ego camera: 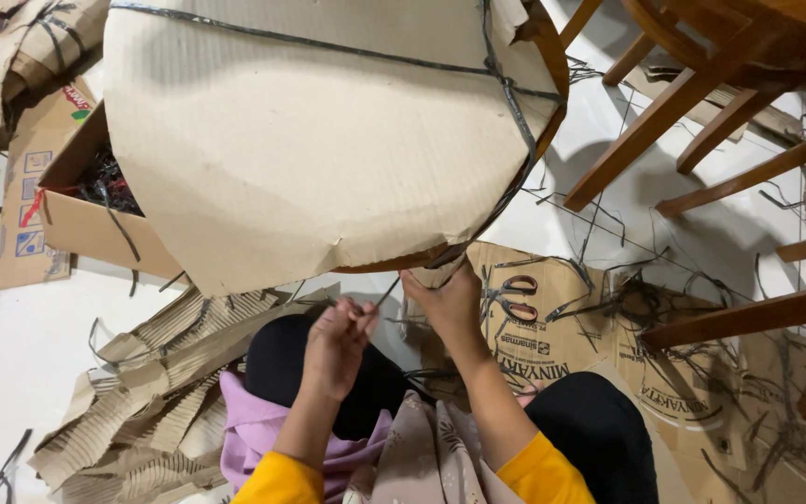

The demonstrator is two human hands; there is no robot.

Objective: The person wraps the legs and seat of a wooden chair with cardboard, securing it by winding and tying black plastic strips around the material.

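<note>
A large sheet of cardboard (310,140) wraps a round wooden piece and fills the upper middle of the view, tied crosswise with dark plastic strap (515,112). Wooden chair legs (673,103) stand at the right over the white floor (11,355). An open box (86,224) of dark strap scraps sits left of the wrapped piece, with torn corrugated strips (142,411) below it. Scissors (510,297) lie on flattened cardboard just right of the hands. The right hand (451,308) presses up against the lower edge of the wrapped cardboard, fingers curled. The left hand (336,345) is closed, pinching a thin strap end (386,291).
</note>
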